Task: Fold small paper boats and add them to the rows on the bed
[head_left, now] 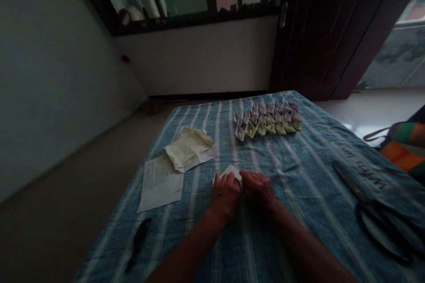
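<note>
A small piece of white paper point(232, 170), folded to a point at its far end, lies on the cloth in front of me. My left hand point(226, 196) rests on its near left part, with curled fingers holding it down. At the paper's right edge, my right hand point(259, 189) is closed, thumb and index finger against the sheet. Both hands hide the near part of the paper. Farther back stand rows of folded paper boats point(270, 119), some whitish-purple and some yellowish.
Creased yellowish sheets point(189, 148) and a printed page point(161, 183) lie on the left of the striped blue cloth point(212, 117). A black-handled tool point(138, 244) is near left. Large black scissors point(375, 208) lie at right, and a colourful bag point(403, 148) is beyond the right edge.
</note>
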Tool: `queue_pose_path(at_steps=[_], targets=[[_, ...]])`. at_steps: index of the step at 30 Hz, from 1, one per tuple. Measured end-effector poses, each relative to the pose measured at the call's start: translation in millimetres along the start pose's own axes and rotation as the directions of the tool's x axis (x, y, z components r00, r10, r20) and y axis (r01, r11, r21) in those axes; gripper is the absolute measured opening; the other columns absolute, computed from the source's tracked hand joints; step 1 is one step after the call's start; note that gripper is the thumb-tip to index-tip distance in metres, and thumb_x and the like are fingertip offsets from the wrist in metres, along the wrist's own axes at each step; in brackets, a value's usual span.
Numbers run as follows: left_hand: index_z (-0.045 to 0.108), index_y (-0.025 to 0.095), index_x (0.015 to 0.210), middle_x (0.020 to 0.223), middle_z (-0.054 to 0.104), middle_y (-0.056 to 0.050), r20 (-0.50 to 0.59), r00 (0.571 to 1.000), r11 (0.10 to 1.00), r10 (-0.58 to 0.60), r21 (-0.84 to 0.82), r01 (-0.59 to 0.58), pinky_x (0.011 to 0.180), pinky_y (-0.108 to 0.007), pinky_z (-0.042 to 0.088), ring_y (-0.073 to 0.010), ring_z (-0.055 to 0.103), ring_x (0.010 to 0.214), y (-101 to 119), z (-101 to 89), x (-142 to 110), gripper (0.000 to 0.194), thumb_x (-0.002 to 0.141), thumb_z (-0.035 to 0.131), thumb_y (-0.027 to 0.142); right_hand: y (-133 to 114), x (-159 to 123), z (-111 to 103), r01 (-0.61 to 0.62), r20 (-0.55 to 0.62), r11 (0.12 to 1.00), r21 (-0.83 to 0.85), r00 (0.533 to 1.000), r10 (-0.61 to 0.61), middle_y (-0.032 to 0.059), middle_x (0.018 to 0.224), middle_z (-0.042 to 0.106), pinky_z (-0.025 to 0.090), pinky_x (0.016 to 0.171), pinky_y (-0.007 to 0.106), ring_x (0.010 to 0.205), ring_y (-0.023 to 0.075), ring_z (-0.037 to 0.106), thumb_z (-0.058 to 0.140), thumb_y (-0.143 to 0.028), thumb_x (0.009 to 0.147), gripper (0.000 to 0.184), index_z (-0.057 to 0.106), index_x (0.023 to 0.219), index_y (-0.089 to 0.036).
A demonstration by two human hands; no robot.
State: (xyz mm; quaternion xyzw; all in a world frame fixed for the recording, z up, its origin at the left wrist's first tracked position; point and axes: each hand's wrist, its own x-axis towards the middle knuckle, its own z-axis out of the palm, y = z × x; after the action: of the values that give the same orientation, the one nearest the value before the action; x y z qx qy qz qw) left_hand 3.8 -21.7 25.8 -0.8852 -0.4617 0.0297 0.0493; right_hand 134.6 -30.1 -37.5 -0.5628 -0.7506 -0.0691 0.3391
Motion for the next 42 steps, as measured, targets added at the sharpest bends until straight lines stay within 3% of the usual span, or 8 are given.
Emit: queue_pose_path(at_steps=[4,10,14,20,25,28,38,42], targets=[[0.067,0.013,0.095,0.095,0.068,-0.012,0.066,0.993,0.992,0.095,0.079,-0.1,0.099,-0.052,0.04,-0.027,0.061,0.097,5.0,-7.2,8.3,0.03,0.087,0.039,0.003,-0.6,2.2,-0.1,-0.038,0.047,0.999,0.021,0.998,0.037,0.0023,0.071,0.068,0.039,0.061,0.026,0.064,0.0169,0.061,0.051,-0.012,0.085,0.018,0.066,0.086,-0.022],[0.068,0.01,0.093,0.088,0.069,-0.014,0.151,0.975,0.977,0.161,0.112,-0.179,0.083,-0.038,0.048,-0.0254,0.064,0.088,4.9,-9.1,22.7,0.034,0.082,0.038,-0.002,5.0,1.7,3.7,-0.1,0.034,0.987,0.129,0.995,0.096,0.0033,0.075,0.07,0.043,0.063,0.024,0.068,0.0171,0.064,0.049,-0.012,0.084,0.021,0.067,0.09,-0.021],[0.067,0.008,0.094,0.088,0.068,-0.015,0.178,0.964,0.969,0.199,0.108,-0.22,0.076,-0.037,0.05,-0.0268,0.065,0.086,0.6,-5.3,25.0,0.033,0.081,0.039,-0.002,7.1,2.2,8.9,-0.196,-0.021,0.959,0.204,0.979,0.204,0.0046,0.077,0.072,0.046,0.064,0.024,0.069,0.0167,0.065,0.045,-0.014,0.085,0.026,0.069,0.094,-0.02],[0.066,0.008,0.096,0.085,0.067,-0.016,0.161,0.963,0.969,0.214,0.091,-0.231,0.07,-0.037,0.052,-0.0257,0.065,0.079,-0.5,-5.0,25.2,0.034,0.081,0.037,-0.002,6.2,4.9,10.6,-0.347,-0.06,0.883,0.316,0.921,0.384,0.0044,0.084,0.075,0.049,0.069,0.024,0.076,0.0169,0.068,0.047,-0.016,0.083,0.029,0.07,0.099,-0.021],[0.065,0.009,0.1,0.088,0.067,-0.017,0.133,0.968,0.972,0.212,0.07,-0.223,0.069,-0.037,0.052,-0.027,0.065,0.08,1.2,-11.3,27.2,0.04,0.083,0.03,-0.001,10.6,8.6,7.1,-0.44,-0.052,0.8,0.408,0.864,0.501,0.0042,0.077,0.074,0.049,0.062,0.026,0.064,0.017,0.067,0.048,-0.022,0.081,0.029,0.071,0.097,-0.02],[0.065,0.01,0.099,0.09,0.067,-0.015,0.129,0.97,0.976,0.206,0.046,-0.214,0.07,-0.036,0.051,-0.0266,0.065,0.081,0.5,-15.3,28.2,0.036,0.082,0.035,0.0,14.7,10.8,4.3,-0.485,-0.038,0.746,0.456,0.827,0.561,0.0016,0.07,0.073,0.048,0.06,0.026,0.058,0.016,0.064,0.05,-0.024,0.078,0.028,0.072,0.095,-0.021],[0.064,0.012,0.107,0.101,0.065,-0.015,0.192,0.943,0.96,0.274,0.009,-0.281,0.075,-0.036,0.049,-0.028,0.064,0.087,0.4,-26.7,38.6,0.034,0.083,0.041,0.006,16.1,14.4,-0.6,-0.528,0.004,0.653,0.544,0.779,0.626,0.0021,0.069,0.072,0.048,0.063,0.028,0.062,0.0174,0.064,0.05,-0.028,0.077,0.029,0.072,0.094,-0.019],[0.069,0.013,0.096,0.098,0.067,-0.015,0.239,0.922,0.952,0.305,-0.048,-0.303,0.07,-0.035,0.049,-0.0275,0.065,0.08,-1.5,-32.1,54.6,0.024,0.084,0.048,0.019,17.3,15.3,-2.1,-0.529,0.003,0.602,0.598,0.753,0.658,0.0002,0.063,0.069,0.046,0.06,0.027,0.059,0.0167,0.061,0.052,-0.029,0.075,0.028,0.072,0.092,-0.018]])
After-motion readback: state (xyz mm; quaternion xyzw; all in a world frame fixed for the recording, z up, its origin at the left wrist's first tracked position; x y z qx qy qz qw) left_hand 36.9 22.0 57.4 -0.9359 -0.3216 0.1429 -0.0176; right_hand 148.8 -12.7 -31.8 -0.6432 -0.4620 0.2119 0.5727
